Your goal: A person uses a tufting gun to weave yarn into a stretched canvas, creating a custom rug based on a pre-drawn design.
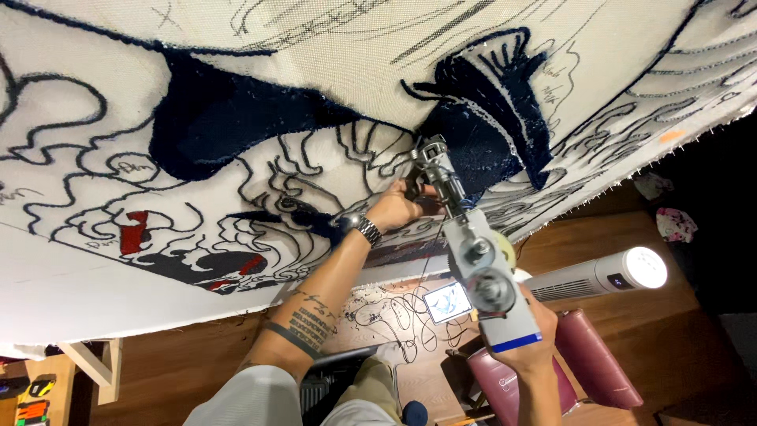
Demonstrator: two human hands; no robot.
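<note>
Pressing against a stretched backing cloth (331,55), a grey tufting gun (473,252) occupies the centre of the head view, its needle end pointing toward 11 o'clock and meeting the fabric beside a dark navy tufted patch (489,118). The left hand (397,207), with a metal watch (367,230) at the wrist and tattoos on the forearm, is curled closed around the gun's front handle just below the needle. The right hand (524,351), at 5 o'clock from the left, is wrapped shut around the rear grip under the gun's body, where a blue band shows. Black outline drawing covers the cloth, with a second navy patch (213,118) toward 10 o'clock and small red areas (134,233) toward 9 o'clock. Below the cloth, at 3 o'clock from the right hand, lies a white cylindrical lamp (607,276); maroon cushioned rolls (595,359) sit just beside that hand, and a small lit screen (448,302) lies near the gun.
</note>
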